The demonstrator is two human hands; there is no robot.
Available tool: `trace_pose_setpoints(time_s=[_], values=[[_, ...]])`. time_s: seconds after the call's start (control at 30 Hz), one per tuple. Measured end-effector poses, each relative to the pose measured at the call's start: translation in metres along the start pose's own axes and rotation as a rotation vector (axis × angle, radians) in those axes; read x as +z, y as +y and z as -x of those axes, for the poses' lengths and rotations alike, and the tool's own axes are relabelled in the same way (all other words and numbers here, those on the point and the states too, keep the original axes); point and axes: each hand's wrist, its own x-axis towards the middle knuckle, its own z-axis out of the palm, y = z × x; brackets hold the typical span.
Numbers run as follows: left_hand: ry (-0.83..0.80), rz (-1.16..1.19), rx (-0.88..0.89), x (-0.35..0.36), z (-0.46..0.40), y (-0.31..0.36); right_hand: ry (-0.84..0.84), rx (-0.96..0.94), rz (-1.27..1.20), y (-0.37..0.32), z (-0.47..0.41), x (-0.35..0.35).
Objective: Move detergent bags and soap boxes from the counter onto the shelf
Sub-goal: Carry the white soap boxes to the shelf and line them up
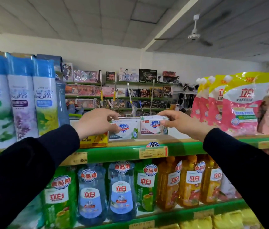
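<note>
A: Obs. — left hand [95, 120] grips one white soap box [125, 130], fingers [114, 116] curled over its top; right hand [178, 121] grips a second soap box [152, 126] likewise. Both sit on the top shelf [122, 152], just beside each other.

B: Judgement — placement step. The person should square the fronts to the shelf edge and close the gap beside the yellow box [95, 140] before letting go.

We're reading "Safeguard" on both soap boxes on the top shelf, the left soap box [125, 129] and the right soap box [152, 125]. The pink detergent bags [241, 103] at the right are showing 立白, same as the dish soap bottles [121, 192] below, which are wearing 食品用 stickers. The spray cans [43, 100] at the left say 晨露.
</note>
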Motion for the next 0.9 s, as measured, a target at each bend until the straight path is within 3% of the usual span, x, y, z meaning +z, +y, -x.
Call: trace_pose_setpoints(time_s=[0.27, 0.9], values=[[-0.085, -0.022, -0.012, -0.001, -0.002, -0.001, -0.142, 0.021, 0.013, 0.011, -0.003, 0.002], [-0.126, 0.053, -0.053, 0.004, -0.004, 0.002, -0.072, 0.03, 0.064, -0.004, 0.024, 0.01]])
